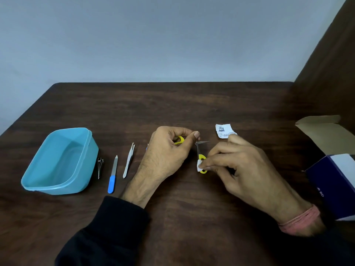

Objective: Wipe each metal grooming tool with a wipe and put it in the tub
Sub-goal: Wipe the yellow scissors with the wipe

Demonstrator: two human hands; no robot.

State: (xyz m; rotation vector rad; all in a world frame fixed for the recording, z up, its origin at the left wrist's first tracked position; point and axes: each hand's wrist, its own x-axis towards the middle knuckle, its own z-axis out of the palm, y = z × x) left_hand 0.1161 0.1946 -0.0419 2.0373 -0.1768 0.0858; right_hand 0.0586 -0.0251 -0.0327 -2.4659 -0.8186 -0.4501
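Head view: near the table's middle, shiny yellow-handled scissors are gripped by the left hand; a small white wipe is pinched on them by the right hand. A smooth blue tub sits by the left edge.

Yellow-handled scissors are open above the table, a small white wipe against one handle. Tweezers, a blue-handled nail file and clippers lie beside the empty blue tub.
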